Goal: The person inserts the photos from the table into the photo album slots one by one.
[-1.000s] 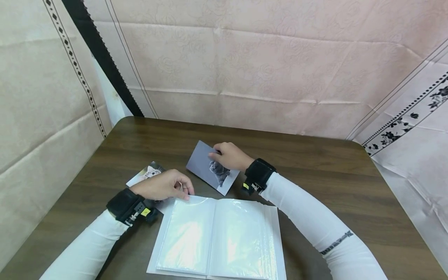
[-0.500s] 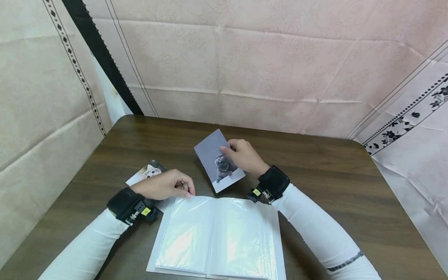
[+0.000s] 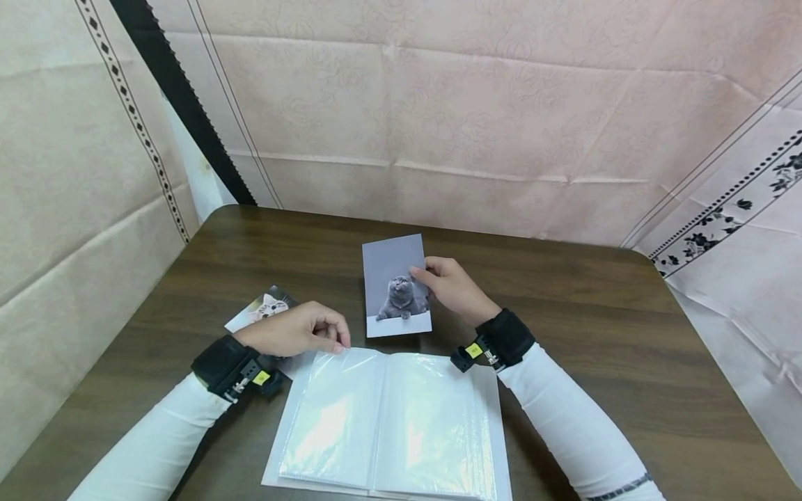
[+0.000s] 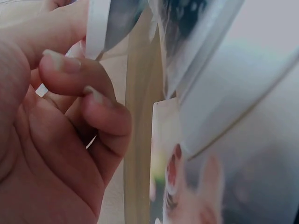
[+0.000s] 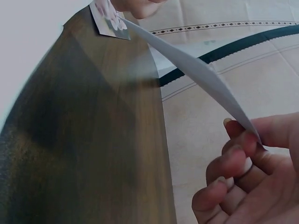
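An open photo album with clear plastic pockets lies at the near middle of the table. My left hand pinches the top edge of its left page's plastic pocket; the curled fingers show in the left wrist view. Beyond the album, my right hand holds a photo of a grey cat by its right edge, thumb on the front. The photo stands upright, its picture toward me, above the table. From the right wrist view it appears edge-on as a thin white sheet.
A second photo, of a white cat, lies on the table partly under my left hand and beside the album's upper left corner. The brown wooden table ends at a pale cloth backdrop.
My right hand has moved right and turned the grey cat photo from a slant to upright. My left hand has stayed at the album's upper left corner.
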Motion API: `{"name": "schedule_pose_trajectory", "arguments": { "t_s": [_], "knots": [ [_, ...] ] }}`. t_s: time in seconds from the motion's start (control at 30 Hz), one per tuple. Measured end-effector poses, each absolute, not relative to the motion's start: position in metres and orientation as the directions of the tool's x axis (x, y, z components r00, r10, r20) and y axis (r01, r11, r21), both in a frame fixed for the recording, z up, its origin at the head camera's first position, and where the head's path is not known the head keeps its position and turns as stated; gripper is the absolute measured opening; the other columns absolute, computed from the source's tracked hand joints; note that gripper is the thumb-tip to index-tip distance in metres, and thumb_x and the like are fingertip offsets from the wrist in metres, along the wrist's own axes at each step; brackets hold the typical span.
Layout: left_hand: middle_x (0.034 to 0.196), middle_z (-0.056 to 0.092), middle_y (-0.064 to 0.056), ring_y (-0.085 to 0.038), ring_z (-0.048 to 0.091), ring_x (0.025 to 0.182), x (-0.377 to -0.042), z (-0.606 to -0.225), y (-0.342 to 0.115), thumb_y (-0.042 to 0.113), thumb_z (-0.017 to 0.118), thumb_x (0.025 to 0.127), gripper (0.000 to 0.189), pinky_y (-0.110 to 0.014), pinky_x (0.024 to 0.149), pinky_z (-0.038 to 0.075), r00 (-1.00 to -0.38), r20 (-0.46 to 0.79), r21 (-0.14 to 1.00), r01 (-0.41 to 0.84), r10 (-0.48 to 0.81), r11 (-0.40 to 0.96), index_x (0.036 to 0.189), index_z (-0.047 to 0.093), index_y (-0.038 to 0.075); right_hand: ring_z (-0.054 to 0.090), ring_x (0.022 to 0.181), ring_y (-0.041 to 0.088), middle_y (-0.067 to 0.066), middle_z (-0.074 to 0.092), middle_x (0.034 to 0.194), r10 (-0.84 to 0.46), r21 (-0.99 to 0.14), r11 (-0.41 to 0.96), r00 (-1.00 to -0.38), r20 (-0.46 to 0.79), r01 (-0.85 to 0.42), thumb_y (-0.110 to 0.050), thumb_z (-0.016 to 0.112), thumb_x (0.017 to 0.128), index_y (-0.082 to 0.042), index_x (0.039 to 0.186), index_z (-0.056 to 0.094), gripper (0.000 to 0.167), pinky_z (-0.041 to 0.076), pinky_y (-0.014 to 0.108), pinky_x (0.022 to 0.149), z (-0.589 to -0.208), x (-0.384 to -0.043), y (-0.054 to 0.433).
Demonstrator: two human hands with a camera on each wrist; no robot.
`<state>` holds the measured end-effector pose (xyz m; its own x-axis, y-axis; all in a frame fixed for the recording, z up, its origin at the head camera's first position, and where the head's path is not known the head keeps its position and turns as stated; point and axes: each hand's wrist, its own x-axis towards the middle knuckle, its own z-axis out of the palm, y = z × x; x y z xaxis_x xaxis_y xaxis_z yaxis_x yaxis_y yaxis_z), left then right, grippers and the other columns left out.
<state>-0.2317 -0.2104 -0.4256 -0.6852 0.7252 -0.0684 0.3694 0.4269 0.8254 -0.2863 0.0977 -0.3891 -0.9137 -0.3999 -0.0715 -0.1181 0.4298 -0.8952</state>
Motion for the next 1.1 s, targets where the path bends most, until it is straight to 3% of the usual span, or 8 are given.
{"name": "schedule_pose_trajectory", "arguments": {
  "t_s": [0.33, 0.43, 0.57, 0.77, 1.1],
  "knots": [
    [0.073, 0.054, 0.007, -0.011, 0.052, 0.069, -0.231, -0.423, -0.211, 0.029, 0.076, 0.092, 0.009, -0.022, 0.063, 0.042, -0.704, -0.161, 0.769, 0.349, 0.691, 0.535, 0.089, 0.071, 0.022, 0.05, 0.079, 0.026, 0.004, 0.047, 0.079, -0.416, -0.907, 0.407, -0.906, -0.078, -0.108, -0.026, 0.054, 0.106, -0.005, 0.104, 0.064, 0.024, 0.041, 0.03, 0.072, -0.398, -0.283, 0.098],
    [0.07, 0.051, 0.007, -0.011, 0.052, 0.067, -0.23, -0.422, -0.211, 0.03, 0.077, 0.09, 0.012, -0.022, 0.061, 0.04, -0.711, -0.2, 0.75, 0.333, 0.674, 0.572, 0.086, 0.07, 0.021, 0.049, 0.079, 0.023, 0.003, 0.047, 0.079, -0.42, -0.903, 0.411, -0.905, -0.064, -0.127, -0.023, 0.058, 0.104, -0.006, 0.104, 0.066, 0.019, 0.04, 0.029, 0.069, -0.399, -0.282, 0.097],
    [0.067, 0.047, 0.007, -0.011, 0.05, 0.066, -0.23, -0.423, -0.213, 0.032, 0.078, 0.09, 0.016, -0.023, 0.061, 0.039, -0.712, -0.22, 0.736, 0.328, 0.667, 0.592, 0.083, 0.07, 0.02, 0.044, 0.066, 0.02, 0.002, 0.043, 0.073, -0.434, -0.901, 0.411, -0.899, -0.06, -0.138, -0.02, 0.062, 0.102, -0.006, 0.097, 0.062, 0.015, 0.037, 0.027, 0.06, -0.4, -0.282, 0.095],
    [0.074, 0.049, 0.006, -0.012, 0.052, 0.072, -0.231, -0.422, -0.217, 0.03, 0.077, 0.09, 0.012, -0.024, 0.065, 0.042, -0.695, -0.202, 0.733, 0.359, 0.69, 0.577, 0.083, 0.071, 0.022, 0.045, 0.052, 0.017, 0.0, 0.046, 0.063, -0.454, -0.912, 0.401, -0.884, -0.113, -0.089, -0.017, 0.062, 0.102, -0.005, 0.091, 0.059, 0.016, 0.037, 0.024, 0.051, -0.403, -0.283, 0.095],
    [0.08, 0.05, 0.002, -0.016, 0.052, 0.075, -0.232, -0.415, -0.224, 0.027, 0.076, 0.092, 0.006, -0.023, 0.063, 0.041, -0.7, -0.195, 0.746, 0.349, 0.687, 0.568, 0.088, 0.075, 0.022, 0.053, 0.057, 0.026, 0.003, 0.054, 0.064, -0.472, -0.945, 0.327, -0.87, -0.143, -0.022, -0.015, 0.058, 0.104, -0.002, 0.097, 0.06, 0.015, 0.043, 0.027, 0.053, -0.407, -0.289, 0.093]
  ]
}}
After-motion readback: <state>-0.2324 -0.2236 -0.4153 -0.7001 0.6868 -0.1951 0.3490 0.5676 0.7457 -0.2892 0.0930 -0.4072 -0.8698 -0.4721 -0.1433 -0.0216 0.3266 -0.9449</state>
